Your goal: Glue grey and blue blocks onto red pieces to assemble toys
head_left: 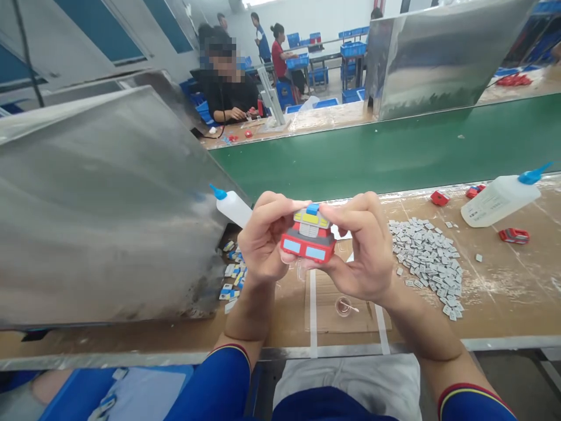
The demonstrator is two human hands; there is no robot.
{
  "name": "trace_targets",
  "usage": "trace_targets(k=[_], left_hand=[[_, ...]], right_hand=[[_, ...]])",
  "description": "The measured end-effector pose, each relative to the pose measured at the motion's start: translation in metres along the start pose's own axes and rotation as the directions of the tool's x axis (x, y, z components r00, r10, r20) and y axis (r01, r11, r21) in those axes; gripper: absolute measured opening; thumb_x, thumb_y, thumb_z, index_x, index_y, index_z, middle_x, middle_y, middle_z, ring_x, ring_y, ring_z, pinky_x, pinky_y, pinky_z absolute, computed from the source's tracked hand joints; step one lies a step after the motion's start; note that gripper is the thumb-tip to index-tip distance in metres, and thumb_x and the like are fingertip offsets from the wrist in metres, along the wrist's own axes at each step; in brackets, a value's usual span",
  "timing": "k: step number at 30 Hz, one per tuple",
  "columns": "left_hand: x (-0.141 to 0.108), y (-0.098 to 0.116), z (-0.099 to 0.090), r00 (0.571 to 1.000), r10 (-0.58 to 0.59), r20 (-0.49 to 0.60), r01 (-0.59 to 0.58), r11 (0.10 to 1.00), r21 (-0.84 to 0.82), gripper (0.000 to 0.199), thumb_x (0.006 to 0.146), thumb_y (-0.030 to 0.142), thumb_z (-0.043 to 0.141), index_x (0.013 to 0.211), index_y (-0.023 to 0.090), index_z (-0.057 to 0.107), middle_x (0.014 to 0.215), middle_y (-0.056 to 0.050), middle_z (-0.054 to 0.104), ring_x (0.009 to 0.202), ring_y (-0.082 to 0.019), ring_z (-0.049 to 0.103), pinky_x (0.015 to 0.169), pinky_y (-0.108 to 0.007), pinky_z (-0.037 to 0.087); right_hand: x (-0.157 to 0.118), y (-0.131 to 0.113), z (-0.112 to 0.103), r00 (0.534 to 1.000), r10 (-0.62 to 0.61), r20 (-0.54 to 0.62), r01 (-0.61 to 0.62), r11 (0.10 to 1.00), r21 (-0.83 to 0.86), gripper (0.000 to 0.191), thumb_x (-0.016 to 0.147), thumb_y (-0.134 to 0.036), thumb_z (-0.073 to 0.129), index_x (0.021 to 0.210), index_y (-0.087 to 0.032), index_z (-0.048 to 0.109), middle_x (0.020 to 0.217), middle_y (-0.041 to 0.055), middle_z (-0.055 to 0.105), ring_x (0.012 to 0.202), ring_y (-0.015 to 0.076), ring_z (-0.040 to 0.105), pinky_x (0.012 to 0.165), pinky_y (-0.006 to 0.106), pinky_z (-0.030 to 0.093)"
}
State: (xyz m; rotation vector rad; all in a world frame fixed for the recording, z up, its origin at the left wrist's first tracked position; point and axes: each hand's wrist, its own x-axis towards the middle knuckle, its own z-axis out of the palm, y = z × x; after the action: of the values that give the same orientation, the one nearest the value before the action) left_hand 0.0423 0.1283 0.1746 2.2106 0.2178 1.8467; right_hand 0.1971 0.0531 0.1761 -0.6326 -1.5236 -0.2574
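Both hands hold a small toy part (308, 234) up in front of me, over the bench. It is red below with two light-blue panels, grey in the middle, and yellow and blue on top. My left hand (267, 237) grips its left side, fingertips at the top and thumb low. On the other side my right hand (363, 245) pinches it, index finger by the blue top piece and thumb underneath. Below lies a taped cardboard sheet (324, 318) with a small clear dish (343, 306) and a cotton swab (352, 308) resting in it.
A heap of small grey pieces (427, 263) lies right. White bottles with blue tips stand left (232, 207) and right (499, 202). Yellow-blue parts (232, 275) sit beside a metal panel (109, 222). Across the green belt (350, 155), a person (230, 88) works with red parts.
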Motion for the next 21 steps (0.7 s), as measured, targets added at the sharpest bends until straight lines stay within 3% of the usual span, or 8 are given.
trace_targets(k=[6, 10, 16, 21], left_hand=[[0.006, -0.012, 0.006, 0.995, -0.094, 0.026, 0.097, 0.978, -0.184, 0.042, 0.101, 0.067, 0.07, 0.125, 0.035, 0.079, 0.088, -0.001, 0.06, 0.073, -0.012, 0.053, 0.055, -0.028, 0.044], [0.006, -0.022, 0.01, 0.997, -0.073, 0.027, 0.077, 0.964, -0.256, 0.044, 0.096, 0.065, 0.076, 0.122, 0.03, 0.081, 0.087, -0.003, 0.062, 0.071, -0.012, 0.054, 0.054, -0.026, 0.046], [0.004, -0.024, 0.01, 0.994, -0.094, 0.047, 0.103, 0.962, -0.252, 0.051, 0.094, 0.07, 0.077, 0.125, 0.03, 0.079, 0.092, -0.004, 0.064, 0.076, -0.014, 0.058, 0.059, -0.027, 0.049], [0.004, -0.024, 0.01, 0.996, -0.008, 0.093, 0.028, 0.975, -0.22, 0.048, 0.103, 0.063, 0.068, 0.137, 0.03, 0.075, 0.092, -0.004, 0.064, 0.073, -0.014, 0.057, 0.059, -0.028, 0.051]], right_hand=[[-0.001, 0.014, 0.005, 1.0, 0.018, -0.017, -0.018, 1.0, -0.009, 0.043, 0.104, -0.035, 0.072, 0.144, -0.024, 0.06, 0.095, 0.0025, 0.059, 0.079, 0.0194, 0.049, 0.058, 0.036, 0.052], [-0.002, 0.018, 0.004, 0.998, 0.062, 0.0, -0.062, 0.998, -0.011, 0.044, 0.104, -0.036, 0.073, 0.144, -0.024, 0.061, 0.096, 0.0026, 0.06, 0.08, 0.0197, 0.05, 0.058, 0.036, 0.052], [-0.002, 0.019, 0.003, 0.996, 0.089, 0.004, -0.089, 0.996, 0.027, 0.044, 0.1, -0.03, 0.077, 0.142, -0.023, 0.064, 0.094, 0.0009, 0.056, 0.082, 0.0183, 0.052, 0.056, 0.032, 0.049], [-0.002, 0.02, 0.001, 0.994, 0.108, 0.004, -0.108, 0.994, 0.032, 0.043, 0.101, -0.035, 0.077, 0.142, -0.025, 0.066, 0.093, 0.0002, 0.055, 0.079, 0.0179, 0.05, 0.055, 0.033, 0.047]])
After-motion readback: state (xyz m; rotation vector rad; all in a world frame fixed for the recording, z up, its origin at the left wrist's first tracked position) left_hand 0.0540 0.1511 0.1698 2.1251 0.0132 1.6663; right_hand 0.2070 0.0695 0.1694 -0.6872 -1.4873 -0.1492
